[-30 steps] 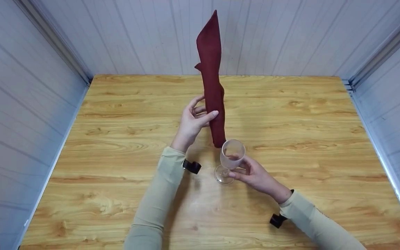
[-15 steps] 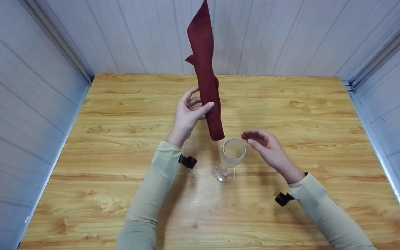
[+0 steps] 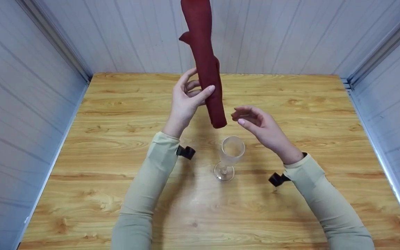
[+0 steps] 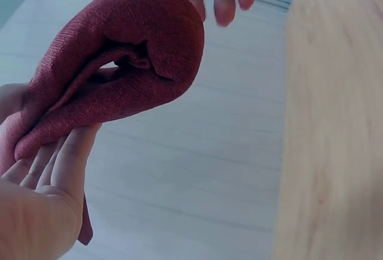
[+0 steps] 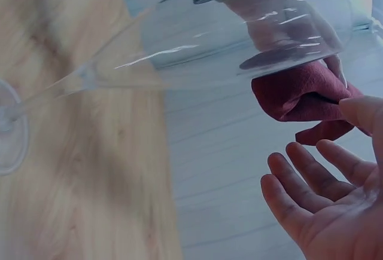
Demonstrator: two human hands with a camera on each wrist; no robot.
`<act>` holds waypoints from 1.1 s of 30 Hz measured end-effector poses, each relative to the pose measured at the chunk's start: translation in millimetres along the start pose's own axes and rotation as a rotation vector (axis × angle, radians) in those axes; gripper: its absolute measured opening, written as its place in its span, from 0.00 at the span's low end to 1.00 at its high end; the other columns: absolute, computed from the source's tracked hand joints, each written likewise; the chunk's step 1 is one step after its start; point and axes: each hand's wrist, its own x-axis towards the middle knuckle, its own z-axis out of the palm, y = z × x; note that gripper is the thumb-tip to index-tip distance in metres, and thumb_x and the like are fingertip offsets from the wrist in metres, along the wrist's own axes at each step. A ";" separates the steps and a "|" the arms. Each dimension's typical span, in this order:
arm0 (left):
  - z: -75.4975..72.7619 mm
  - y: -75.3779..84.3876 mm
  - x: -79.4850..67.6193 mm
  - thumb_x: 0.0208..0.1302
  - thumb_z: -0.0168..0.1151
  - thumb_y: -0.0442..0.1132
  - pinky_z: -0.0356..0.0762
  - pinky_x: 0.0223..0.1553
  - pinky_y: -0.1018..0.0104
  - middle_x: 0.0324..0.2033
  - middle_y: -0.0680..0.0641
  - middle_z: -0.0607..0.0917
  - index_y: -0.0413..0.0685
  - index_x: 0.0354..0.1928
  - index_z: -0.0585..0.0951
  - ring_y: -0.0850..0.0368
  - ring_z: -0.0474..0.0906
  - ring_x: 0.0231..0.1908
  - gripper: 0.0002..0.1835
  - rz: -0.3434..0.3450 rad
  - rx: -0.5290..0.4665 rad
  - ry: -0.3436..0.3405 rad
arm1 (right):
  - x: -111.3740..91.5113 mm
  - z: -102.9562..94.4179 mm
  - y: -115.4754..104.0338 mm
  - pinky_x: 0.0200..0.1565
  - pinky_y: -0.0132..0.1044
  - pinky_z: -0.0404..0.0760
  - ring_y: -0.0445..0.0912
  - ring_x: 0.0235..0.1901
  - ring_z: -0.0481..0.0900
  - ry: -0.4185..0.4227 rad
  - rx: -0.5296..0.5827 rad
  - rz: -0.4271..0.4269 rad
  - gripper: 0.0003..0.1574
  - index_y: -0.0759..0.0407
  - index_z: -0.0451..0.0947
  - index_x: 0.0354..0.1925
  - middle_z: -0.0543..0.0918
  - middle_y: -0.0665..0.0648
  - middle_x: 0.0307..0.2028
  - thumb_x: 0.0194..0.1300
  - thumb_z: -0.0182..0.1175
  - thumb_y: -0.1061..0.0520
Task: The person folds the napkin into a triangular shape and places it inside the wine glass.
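Observation:
My left hand (image 3: 186,99) grips a rolled dark red cloth napkin (image 3: 205,66), thumb across its front and fingers behind. The napkin is held up, leaning slightly left, its top cut off by the head view's upper edge. Its rolled lower end (image 4: 149,45) shows a folded hollow in the left wrist view. My right hand (image 3: 259,125) is beside that lower end, fingers loosely bent and holding nothing. A clear wine glass (image 3: 232,151) stands upright on the table below both hands. In the right wrist view the glass (image 5: 179,45) lies across the foreground, with the napkin seen beyond its bowl.
The wood-grain table (image 3: 116,166) spreads under both arms. White panelled walls (image 3: 290,38) enclose it at the back and both sides. Each wrist carries a small black camera (image 3: 187,152) on a strap.
My right hand has let go of the wine glass and risen to beside the napkin's lower end. My left hand has lifted the napkin higher. The glass stays in place.

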 end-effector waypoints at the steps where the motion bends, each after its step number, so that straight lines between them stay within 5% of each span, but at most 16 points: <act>1: 2.4 3.7 0.4 0.54 0.70 0.28 0.83 0.31 0.55 0.40 0.35 0.82 0.44 0.62 0.71 0.44 0.83 0.34 0.32 0.011 0.000 -0.010 | 1.9 0.7 -3.8 0.58 0.42 0.72 0.55 0.55 0.74 -0.009 0.000 -0.013 0.23 0.63 0.70 0.60 0.77 0.64 0.53 0.69 0.58 0.59; 16: 31.6 34.4 -6.3 0.55 0.68 0.27 0.83 0.32 0.49 0.38 0.35 0.82 0.43 0.60 0.71 0.42 0.83 0.33 0.29 0.053 -0.048 -0.112 | -0.5 9.1 -33.0 0.51 0.46 0.77 0.60 0.50 0.76 -0.036 0.098 -0.090 0.28 0.63 0.68 0.62 0.76 0.65 0.52 0.65 0.60 0.66; 33: 32.3 27.6 -10.2 0.56 0.68 0.28 0.83 0.29 0.50 0.38 0.35 0.82 0.42 0.59 0.72 0.44 0.83 0.32 0.27 0.031 -0.045 -0.094 | -8.9 13.7 -35.8 0.51 0.45 0.76 0.57 0.48 0.75 -0.016 0.036 -0.076 0.31 0.63 0.67 0.61 0.77 0.64 0.50 0.61 0.64 0.66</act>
